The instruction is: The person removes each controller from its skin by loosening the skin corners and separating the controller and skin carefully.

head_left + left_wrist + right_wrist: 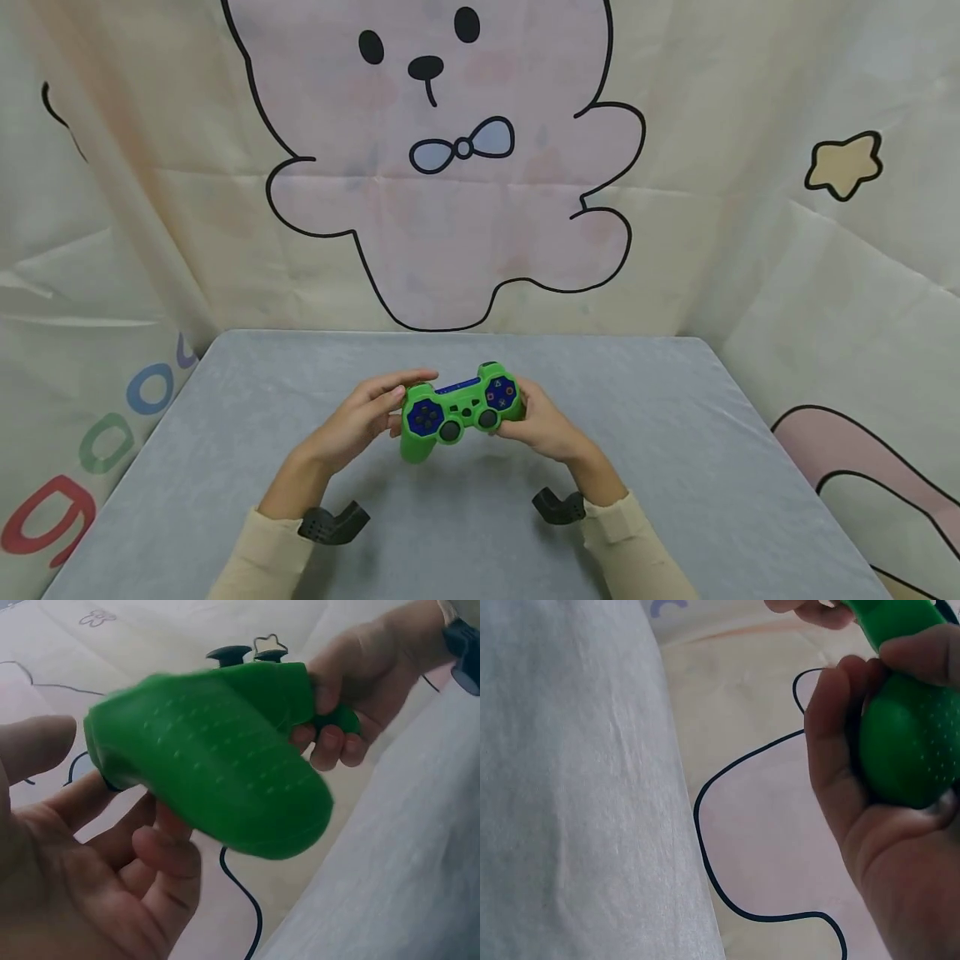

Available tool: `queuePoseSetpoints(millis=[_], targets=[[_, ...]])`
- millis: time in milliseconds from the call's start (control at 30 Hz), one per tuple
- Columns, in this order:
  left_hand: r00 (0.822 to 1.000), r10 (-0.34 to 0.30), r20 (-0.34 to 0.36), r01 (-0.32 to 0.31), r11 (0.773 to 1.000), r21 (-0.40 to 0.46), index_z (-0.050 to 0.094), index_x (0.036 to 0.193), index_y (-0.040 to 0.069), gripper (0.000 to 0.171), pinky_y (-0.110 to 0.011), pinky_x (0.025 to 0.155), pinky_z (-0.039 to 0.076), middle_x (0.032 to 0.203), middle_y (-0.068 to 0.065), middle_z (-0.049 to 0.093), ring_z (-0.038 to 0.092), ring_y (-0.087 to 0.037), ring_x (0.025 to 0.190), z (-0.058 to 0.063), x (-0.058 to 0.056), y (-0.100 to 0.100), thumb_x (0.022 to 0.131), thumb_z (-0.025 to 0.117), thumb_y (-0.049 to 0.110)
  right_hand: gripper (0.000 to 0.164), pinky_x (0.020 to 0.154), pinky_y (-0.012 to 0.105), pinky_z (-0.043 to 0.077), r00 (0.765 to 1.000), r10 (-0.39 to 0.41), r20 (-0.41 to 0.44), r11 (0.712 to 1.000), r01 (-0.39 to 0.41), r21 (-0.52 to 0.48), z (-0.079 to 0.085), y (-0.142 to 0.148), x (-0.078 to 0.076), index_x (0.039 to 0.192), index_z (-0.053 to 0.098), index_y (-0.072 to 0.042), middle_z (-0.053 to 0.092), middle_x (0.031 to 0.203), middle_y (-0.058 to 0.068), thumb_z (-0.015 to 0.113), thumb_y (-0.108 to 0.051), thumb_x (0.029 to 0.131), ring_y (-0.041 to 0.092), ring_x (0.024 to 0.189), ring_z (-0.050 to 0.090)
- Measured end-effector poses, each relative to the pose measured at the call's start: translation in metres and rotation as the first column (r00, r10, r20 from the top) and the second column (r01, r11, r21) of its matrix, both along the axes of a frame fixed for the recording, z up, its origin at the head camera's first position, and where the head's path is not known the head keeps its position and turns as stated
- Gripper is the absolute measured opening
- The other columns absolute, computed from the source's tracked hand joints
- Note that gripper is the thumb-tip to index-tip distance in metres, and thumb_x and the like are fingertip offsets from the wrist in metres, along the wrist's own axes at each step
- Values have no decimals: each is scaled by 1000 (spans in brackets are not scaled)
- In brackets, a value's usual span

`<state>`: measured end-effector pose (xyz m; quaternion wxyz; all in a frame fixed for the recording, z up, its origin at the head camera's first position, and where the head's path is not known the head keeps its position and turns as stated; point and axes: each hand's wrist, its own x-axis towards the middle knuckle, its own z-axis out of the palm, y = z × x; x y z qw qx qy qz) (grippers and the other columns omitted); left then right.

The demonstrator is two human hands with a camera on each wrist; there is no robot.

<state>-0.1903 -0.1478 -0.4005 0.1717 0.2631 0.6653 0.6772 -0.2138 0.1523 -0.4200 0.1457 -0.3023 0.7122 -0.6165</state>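
Note:
A green game controller (463,410) with blue button panels and dark thumbsticks is held up in front of the person, its face toward the head camera and tilted. The right hand (542,423) grips its right handle; in the right wrist view the fingers wrap the dotted green grip (911,742) with the thumb over it. At the controller's left side is the left hand (365,421). In the left wrist view its thumb (37,746) stands apart from the green shell, while its loosely bent fingers reach behind and under the left handle (247,787).
A table (450,542) with a light grey-blue cloth lies under the hands. Behind it hangs a cream curtain (697,167) with a cartoon bear. Dark wrist mounts (333,523) sit at both sleeve cuffs.

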Motion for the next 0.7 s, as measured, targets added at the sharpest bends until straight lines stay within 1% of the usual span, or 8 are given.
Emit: queuePoseSetpoints(millis=[67,100,167,267,333,467,533,700], targets=[[997,-57,49,55,998,34,50,147,7,43,-26,77,44,124,6,67,56,-8,90,1,0,-1,111,37,28,42,75,31,60,999,33,8,999,-32,-18,0,1,0,128,56,0,70,105,-1,67,4,87,10,85,66],[995,-78,59,75,996,42,52,145,8,41,-26,77,44,122,6,68,56,-8,89,1,1,-2,111,37,27,42,75,32,60,999,49,14,998,-49,-28,0,1,0,128,56,-1,70,105,-1,66,5,88,10,84,67],[992,-111,54,109,993,48,56,140,11,36,-26,75,43,114,7,68,53,-8,83,0,1,-2,111,38,25,40,74,30,60,996,82,19,995,-81,-49,0,2,-1,126,57,-3,71,104,-2,65,7,88,10,84,67],[987,-158,2,157,987,45,57,133,12,29,-25,70,43,105,7,64,48,-10,75,-1,2,-2,111,41,23,38,72,27,58,990,137,17,987,-135,-89,-1,4,-3,122,59,-6,71,101,-4,62,10,88,8,81,66],[978,-207,-40,209,977,45,55,130,11,26,-27,69,43,103,5,61,46,-12,74,-1,2,-2,110,42,22,36,70,26,57,985,175,7,979,-173,-107,-2,5,-4,119,61,-7,72,100,-5,62,10,89,6,80,65],[956,-283,-78,286,957,44,53,128,6,26,-25,69,44,110,1,57,48,-11,81,-2,1,0,109,46,24,31,70,24,54,970,245,6,962,-242,-125,-3,6,-6,120,62,-7,73,102,-4,64,6,92,5,81,60],[959,-278,-64,280,959,39,53,129,5,29,-24,70,45,113,1,59,49,-9,82,-2,1,1,109,47,25,33,71,23,52,967,256,12,959,-252,-126,-4,7,-6,123,62,-8,72,105,-4,64,5,93,5,83,59],[979,-205,-18,205,978,19,54,139,2,40,-24,70,49,120,0,68,54,-7,80,-5,0,3,109,48,27,38,71,21,50,974,227,20,966,-222,-131,-4,11,-7,123,63,-13,73,108,-8,61,8,92,3,84,58]])
